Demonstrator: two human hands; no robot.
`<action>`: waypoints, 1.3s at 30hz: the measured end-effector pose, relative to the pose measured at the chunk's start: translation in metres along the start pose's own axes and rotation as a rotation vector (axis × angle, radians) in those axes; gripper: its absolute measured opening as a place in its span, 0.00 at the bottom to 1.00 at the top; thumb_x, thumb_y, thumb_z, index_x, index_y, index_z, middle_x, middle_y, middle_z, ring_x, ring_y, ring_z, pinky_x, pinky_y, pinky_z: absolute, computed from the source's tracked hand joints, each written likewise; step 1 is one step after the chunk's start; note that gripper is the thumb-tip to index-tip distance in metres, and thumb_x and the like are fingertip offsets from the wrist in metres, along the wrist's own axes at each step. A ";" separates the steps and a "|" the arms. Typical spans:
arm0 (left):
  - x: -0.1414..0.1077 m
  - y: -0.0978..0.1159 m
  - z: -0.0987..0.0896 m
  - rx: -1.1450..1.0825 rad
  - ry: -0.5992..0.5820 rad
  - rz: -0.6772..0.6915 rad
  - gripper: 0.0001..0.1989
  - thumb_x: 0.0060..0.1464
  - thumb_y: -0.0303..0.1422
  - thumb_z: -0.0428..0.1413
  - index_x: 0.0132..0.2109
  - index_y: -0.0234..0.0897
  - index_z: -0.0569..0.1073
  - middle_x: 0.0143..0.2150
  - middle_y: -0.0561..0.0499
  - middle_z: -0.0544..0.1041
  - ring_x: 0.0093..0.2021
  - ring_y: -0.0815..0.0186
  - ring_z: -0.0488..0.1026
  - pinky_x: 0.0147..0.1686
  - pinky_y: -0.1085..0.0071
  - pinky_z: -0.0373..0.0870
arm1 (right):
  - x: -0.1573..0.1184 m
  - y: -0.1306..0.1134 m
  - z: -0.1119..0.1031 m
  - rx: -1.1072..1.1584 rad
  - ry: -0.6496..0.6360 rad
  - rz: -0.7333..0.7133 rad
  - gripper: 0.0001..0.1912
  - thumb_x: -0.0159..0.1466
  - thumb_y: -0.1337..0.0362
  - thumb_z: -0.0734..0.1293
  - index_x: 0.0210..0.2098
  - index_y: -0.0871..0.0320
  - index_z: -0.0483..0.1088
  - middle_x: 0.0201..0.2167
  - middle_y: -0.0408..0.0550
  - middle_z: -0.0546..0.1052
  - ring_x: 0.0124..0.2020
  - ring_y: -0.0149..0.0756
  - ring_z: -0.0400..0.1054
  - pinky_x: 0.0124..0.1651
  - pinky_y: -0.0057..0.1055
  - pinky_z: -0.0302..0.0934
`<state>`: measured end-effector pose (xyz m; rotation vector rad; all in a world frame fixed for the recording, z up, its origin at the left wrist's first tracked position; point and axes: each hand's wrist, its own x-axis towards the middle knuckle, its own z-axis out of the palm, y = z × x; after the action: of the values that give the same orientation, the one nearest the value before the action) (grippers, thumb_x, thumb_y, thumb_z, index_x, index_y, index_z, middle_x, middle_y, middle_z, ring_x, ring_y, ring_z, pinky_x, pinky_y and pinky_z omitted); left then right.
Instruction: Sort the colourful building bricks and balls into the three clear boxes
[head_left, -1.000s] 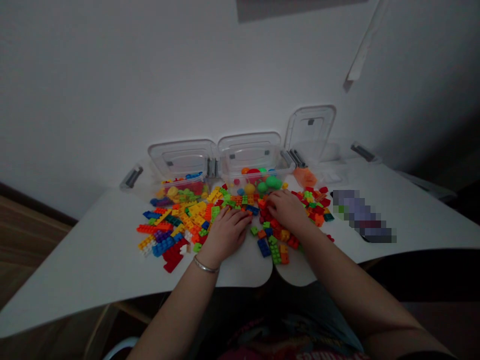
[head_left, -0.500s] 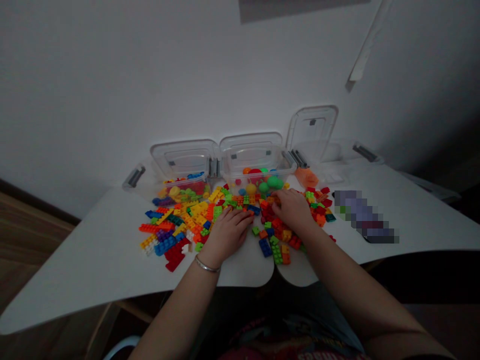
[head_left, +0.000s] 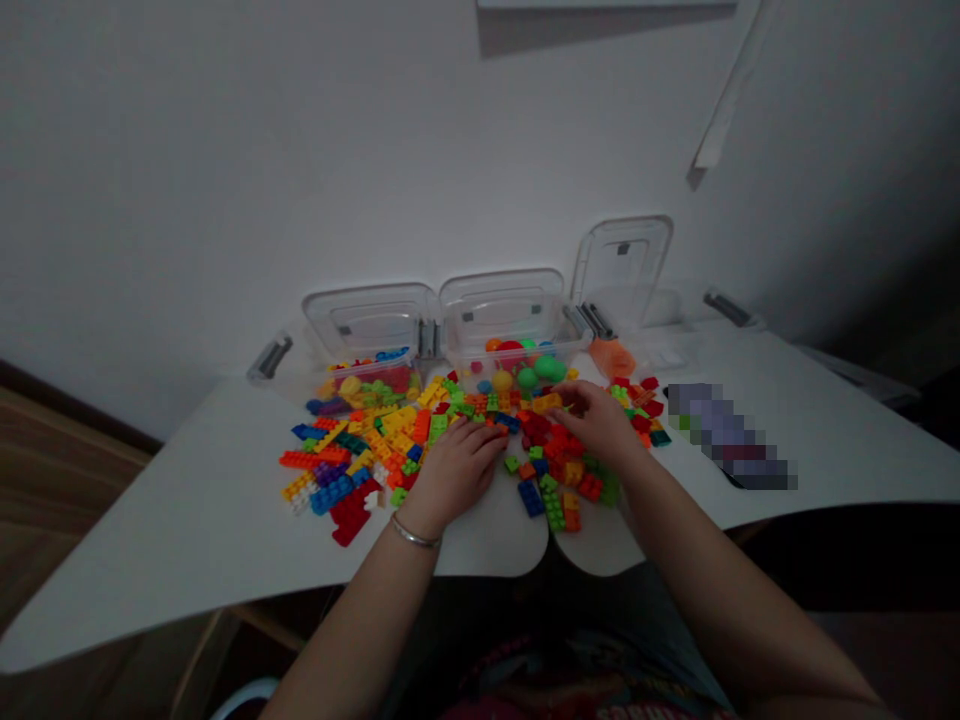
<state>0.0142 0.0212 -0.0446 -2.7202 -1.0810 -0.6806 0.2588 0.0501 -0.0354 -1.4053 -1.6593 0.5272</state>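
Right hand: my right hand (head_left: 581, 408) was pinched on an orange brick (head_left: 547, 403), thumb and fingertips at its near end, a grip that seemed to suit so small and hard a piece.
Orange brick: it was in front of the middle box, over the far side of the heap; I cannot tell whether it touched the bricks beneath.
Left hand: my left hand (head_left: 465, 465) lay palm down, fingers curved over the heap's middle, perhaps to steady it; whether anything was under them I cannot tell.
Bracelet: a thin silver bracelet (head_left: 412, 537) sat around my left wrist.
Loose bricks: the mixed bricks (head_left: 390, 430) lay spread on the tabletop (head_left: 187, 500), likely so that single pieces showed and came within reach of both hands.
Boxes: the left box (head_left: 367, 368) had coloured pieces in it, the middle box (head_left: 461, 358) balls and egg shapes; clear walls let me see both loads.
Lids: the left lid (head_left: 367, 310), middle lid (head_left: 501, 285) and right lid (head_left: 624, 265) stood tilted up behind, apparently to leave the tops accessible.
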 end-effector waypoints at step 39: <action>-0.004 -0.006 0.000 0.125 0.125 -0.300 0.19 0.61 0.34 0.50 0.57 0.36 0.70 0.54 0.42 0.75 0.55 0.52 0.69 0.57 0.50 0.65 | 0.084 0.048 -0.098 -0.575 0.415 0.142 0.16 0.60 0.60 0.60 0.38 0.58 0.78 0.34 0.52 0.79 0.36 0.43 0.71 0.50 0.44 0.59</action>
<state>0.0078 0.0232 -0.0462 -2.3998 -1.4621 -0.7828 0.3688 0.1216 0.0081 -1.8997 -1.4258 -0.1890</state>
